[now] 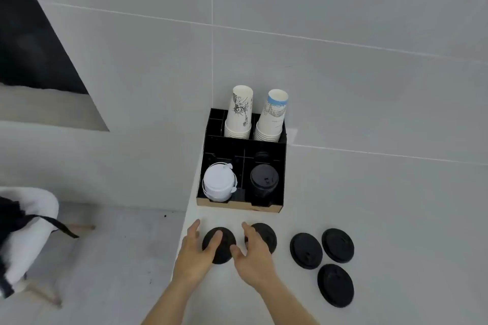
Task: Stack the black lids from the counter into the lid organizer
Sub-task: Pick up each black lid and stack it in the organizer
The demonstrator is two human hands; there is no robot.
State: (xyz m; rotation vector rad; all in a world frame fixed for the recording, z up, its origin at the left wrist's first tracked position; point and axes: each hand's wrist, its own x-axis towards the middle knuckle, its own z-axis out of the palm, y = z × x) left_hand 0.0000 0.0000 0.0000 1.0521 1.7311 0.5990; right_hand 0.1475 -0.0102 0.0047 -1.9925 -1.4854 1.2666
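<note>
- Count: five loose black lids on the white counter (pixel 396 206), lower centre to lower right of the frame.
- Lid one (pixel 224 252) sits under your left hand (pixel 196 258); fingers spread, fingertips resting on its top, not clamped.
- Lid two (pixel 268 235) is partly covered by your right hand (pixel 254 256); fingers open, and you can't tell from this angle whether they grip it.
- Your two hands are close, thumbs nearly meeting between those two lids.
- Three more lids lie clustered to the right: one (pixel 306 250), one (pixel 338 245) just beside it, one (pixel 335 285) below them.
- All lids round, matte black plastic, raised rim, small sip hole.
- Lid organizer (pixel 281 166): black box with dividers, bare cardboard-coloured front edge, centre of the frame against the grey tiled wall.
- Front right slot holds a stack of black lids (pixel 264 179); front left slot holds a stack of white lids (pixel 219 182).
- Back slots hold two stacks of white paper cups: the left (pixel 239 113) with a dark sketch print, the right (pixel 272 119) with a blue band.
</note>
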